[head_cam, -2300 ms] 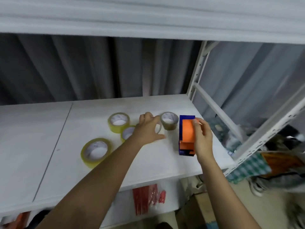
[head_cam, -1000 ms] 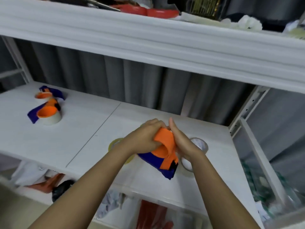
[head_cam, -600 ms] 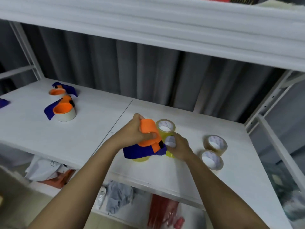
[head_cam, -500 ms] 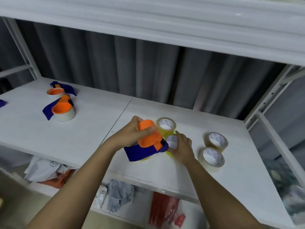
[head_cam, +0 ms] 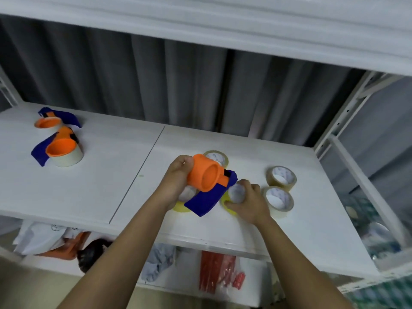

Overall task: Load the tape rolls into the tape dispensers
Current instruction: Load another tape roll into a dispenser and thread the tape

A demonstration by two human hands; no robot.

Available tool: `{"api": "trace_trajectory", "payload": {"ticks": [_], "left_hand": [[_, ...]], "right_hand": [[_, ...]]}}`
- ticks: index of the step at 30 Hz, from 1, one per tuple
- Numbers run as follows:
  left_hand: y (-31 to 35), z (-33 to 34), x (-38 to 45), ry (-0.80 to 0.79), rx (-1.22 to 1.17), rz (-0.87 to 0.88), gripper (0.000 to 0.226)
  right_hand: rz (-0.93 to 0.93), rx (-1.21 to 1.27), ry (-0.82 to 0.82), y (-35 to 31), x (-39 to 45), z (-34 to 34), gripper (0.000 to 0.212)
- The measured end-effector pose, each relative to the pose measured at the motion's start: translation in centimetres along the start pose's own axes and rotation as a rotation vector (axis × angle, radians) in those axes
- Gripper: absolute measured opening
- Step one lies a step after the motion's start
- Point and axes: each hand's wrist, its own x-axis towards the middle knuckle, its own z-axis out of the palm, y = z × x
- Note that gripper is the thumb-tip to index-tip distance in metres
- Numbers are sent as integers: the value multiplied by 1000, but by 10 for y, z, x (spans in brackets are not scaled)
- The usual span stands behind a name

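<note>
Tape rolls (head_cam: 281, 178) on white shelf (head_cam: 100, 181); grey curtain (head_cam: 156, 81) behind; fingers (head_cam: 249, 188) gripping yellow roll (head_cam: 227, 202).

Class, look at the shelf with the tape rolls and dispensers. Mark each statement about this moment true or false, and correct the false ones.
1. The left hand holds an orange and blue dispenser above the shelf. True.
2. The right hand is empty and raised. False: it grips a yellow tape roll lying on the shelf.
3. Two dispensers fitted with tape, and, sit at the far left. True.
4. The held dispenser already carries a roll. False: its orange drum is bare.
</note>
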Motion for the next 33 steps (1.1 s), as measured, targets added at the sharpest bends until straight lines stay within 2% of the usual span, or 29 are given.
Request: {"api": "trace_trajectory", "payload": {"ticks": [2, 4, 7, 9, 12, 17, 21, 27, 30, 33], "left_hand": [[-4, 0, 0, 5, 16, 52, 20], [-5, 0, -2, 27, 27, 92, 19], [-2, 3, -5, 48, -73, 116, 21], [3, 7, -8, 36, -170, 96, 20], [7, 13, -12, 20, -126, 112, 18], [-1, 19, -15, 11, 36, 156, 19], [-9, 22, -15, 23, 139, 159, 18], [-7, 22, -19, -51, 80, 98, 12], [-7, 21, -21, -70, 48, 76, 24], [-8, 20, -22, -46, 135, 127, 30]], "right_hand": [[114, 318, 125, 0, -4, -5, 80], [152, 584, 187, -1, -9, -11, 82], [90, 738, 246, -4, -17, -19, 63], [75, 778, 294, -8, -23, -25, 58], [44, 840, 328, -22, -30, -36, 52], [-65, 957, 221, -46, -41, -46, 33], [-77, 953, 150, -47, -42, -42, 33], [-94, 967, 66, -55, -42, -33, 34], [-100, 993, 20, -59, -42, -28, 44], [-131, 1003, 4, -62, -46, -24, 41]]}}
